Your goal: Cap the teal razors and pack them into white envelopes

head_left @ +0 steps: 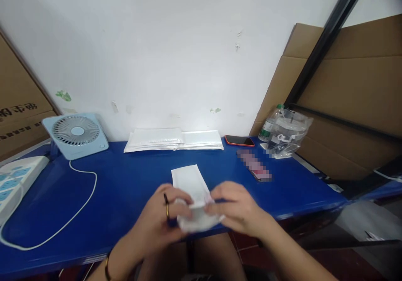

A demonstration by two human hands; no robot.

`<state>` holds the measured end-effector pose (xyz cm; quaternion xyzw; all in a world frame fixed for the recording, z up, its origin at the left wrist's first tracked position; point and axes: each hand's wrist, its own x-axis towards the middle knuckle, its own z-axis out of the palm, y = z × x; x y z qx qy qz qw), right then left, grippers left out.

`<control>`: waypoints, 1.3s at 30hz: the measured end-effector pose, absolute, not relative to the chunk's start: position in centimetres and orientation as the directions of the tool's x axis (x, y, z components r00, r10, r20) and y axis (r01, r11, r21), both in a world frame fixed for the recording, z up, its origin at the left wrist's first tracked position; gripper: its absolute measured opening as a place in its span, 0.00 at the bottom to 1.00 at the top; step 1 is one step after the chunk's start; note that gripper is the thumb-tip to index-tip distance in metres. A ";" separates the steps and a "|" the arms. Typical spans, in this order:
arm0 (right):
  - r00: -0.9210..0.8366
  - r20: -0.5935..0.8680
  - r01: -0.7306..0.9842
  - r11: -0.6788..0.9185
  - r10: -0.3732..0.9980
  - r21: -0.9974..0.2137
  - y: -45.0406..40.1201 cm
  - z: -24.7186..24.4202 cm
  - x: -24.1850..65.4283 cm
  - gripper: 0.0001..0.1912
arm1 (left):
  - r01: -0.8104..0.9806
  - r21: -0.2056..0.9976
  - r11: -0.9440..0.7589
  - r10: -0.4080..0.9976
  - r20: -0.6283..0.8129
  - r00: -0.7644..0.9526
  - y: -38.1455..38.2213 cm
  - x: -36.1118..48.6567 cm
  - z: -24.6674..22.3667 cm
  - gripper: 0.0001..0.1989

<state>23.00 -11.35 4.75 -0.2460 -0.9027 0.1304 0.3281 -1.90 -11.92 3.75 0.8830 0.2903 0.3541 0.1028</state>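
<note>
A white envelope, which looks padded, (190, 182) lies lengthwise near the front edge of the blue table. Its far end rests on the tabletop. The near end is raised and blurred between my hands. On its left side, my left hand (171, 214), with rings on a finger, pinches the edge with bent fingers. From the right, my right hand (237, 207) grips the opposite edge between thumb and fingers. A small pinkish patch shows by the right fingertips, too smeared to make out. Against the wall lie two flat piles of similar white envelopes (155, 137).
A light blue fan (77, 134) stands at the left, its white cable curving over the blue table (125, 189). A power strip (21, 180) lies at far left. To the right are a phone (239, 140), a pixelated phone-like object (254, 165), a bottle (268, 126) and a clear plastic bag (289, 134).
</note>
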 end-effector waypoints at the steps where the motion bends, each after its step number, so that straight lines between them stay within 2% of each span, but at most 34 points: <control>1: -0.705 0.467 0.349 0.835 0.534 -0.426 -12.4 3.6 22.9 0.10 | 0.439 0.403 -0.803 0.595 0.505 0.625 -13.2 -2.0 2.2 0.05; 3: -0.710 0.381 0.358 0.769 0.592 -0.529 -13.9 1.5 22.4 0.08 | 0.501 0.452 -0.738 0.670 0.402 0.624 -15.1 -2.0 -0.4 0.02; 6: -0.557 0.348 0.405 0.613 0.754 -0.678 -14.7 -0.8 21.5 0.08 | 0.594 0.554 -0.584 0.812 0.400 0.425 -16.4 -1.9 -3.0 0.09; 8: -0.451 0.376 0.412 0.563 0.809 -0.716 -14.7 -1.9 21.1 0.12 | 0.594 0.530 -0.606 0.793 0.468 0.391 -16.4 -2.2 -3.7 0.16; 10: -0.415 0.413 0.418 0.574 0.810 -0.704 -14.6 -2.5 21.0 0.11 | 0.567 0.415 -0.712 0.694 0.535 0.481 -16.2 -2.8 -4.1 0.18; 12: -0.436 0.441 0.429 0.612 0.784 -0.664 -14.7 -2.7 21.0 0.08 | 0.545 0.296 -0.784 0.605 0.559 0.567 -16.0 -3.3 -4.2 0.16; 14: -0.472 0.476 0.460 0.668 0.742 -0.586 -15.1 -2.5 20.9 0.08 | 0.551 0.244 -0.798 0.578 0.569 0.585 -15.9 -3.4 -4.2 0.15; 17: -0.536 0.556 0.545 0.763 0.635 -0.346 -15.9 -1.7 20.5 0.16 | 0.561 0.243 -0.791 0.574 0.612 0.544 -15.9 -2.4 -3.8 0.13; 19: -0.564 0.598 0.599 0.780 0.569 -0.178 -16.0 -0.9 20.4 0.13 | 0.550 0.245 -0.799 0.560 0.638 0.528 -15.6 -1.2 -3.0 0.13; 21: -0.569 0.629 0.626 0.775 0.530 -0.087 -15.3 0.2 20.7 0.11 | 0.531 0.265 -0.805 0.550 0.669 0.500 -14.9 -0.3 -1.7 0.16; 22: -0.550 0.645 0.640 0.764 0.530 -0.082 -14.5 1.0 21.2 0.11 | 0.537 0.296 -0.790 0.570 0.678 0.465 -14.3 0.0 -0.9 0.18; 24: -0.403 0.710 0.691 0.701 0.578 -0.178 -12.0 2.8 22.7 0.09 | 0.574 0.393 -0.718 0.648 0.677 0.347 -12.7 -0.1 0.8 0.24; 26: -0.029 0.709 0.728 0.501 0.705 -0.468 -8.4 4.8 24.7 0.07 | 0.599 0.497 -0.628 0.746 0.603 0.282 -10.7 -1.0 2.2 0.26; 28: 0.185 0.624 0.576 0.431 0.759 -0.695 -4.2 6.4 26.7 0.07 | 0.589 0.590 -0.553 0.820 0.510 0.259 -8.2 -2.3 3.1 0.22; 30: 0.285 0.519 0.286 0.445 0.806 -0.849 0.1 7.2 28.1 0.07 | 0.527 0.724 -0.446 0.895 0.380 0.235 -5.5 -3.6 3.4 0.20; 32: 0.369 0.403 0.077 0.404 0.838 -0.911 4.1 6.9 28.9 0.08 | 0.392 0.890 -0.233 0.970 0.182 0.163 -2.7 -4.7 3.2 0.23; 34: 0.436 0.274 0.028 0.291 0.857 -0.956 7.4 5.6 28.8 0.09 | 0.134 0.991 -0.010 0.996 -0.003 0.095 0.1 -5.6 2.6 0.22; 36: 0.459 0.188 0.061 0.181 0.868 -0.982 10.2 3.9 28.2 0.08 | -0.152 0.979 0.134 0.991 -0.133 0.015 2.5 -6.3 1.8 0.20; 39: 0.453 0.140 0.111 0.101 0.881 -0.989 13.3 1.7 26.8 0.08 | -0.429 0.892 0.144 0.972 -0.210 -0.109 5.1 -7.5 1.0 0.14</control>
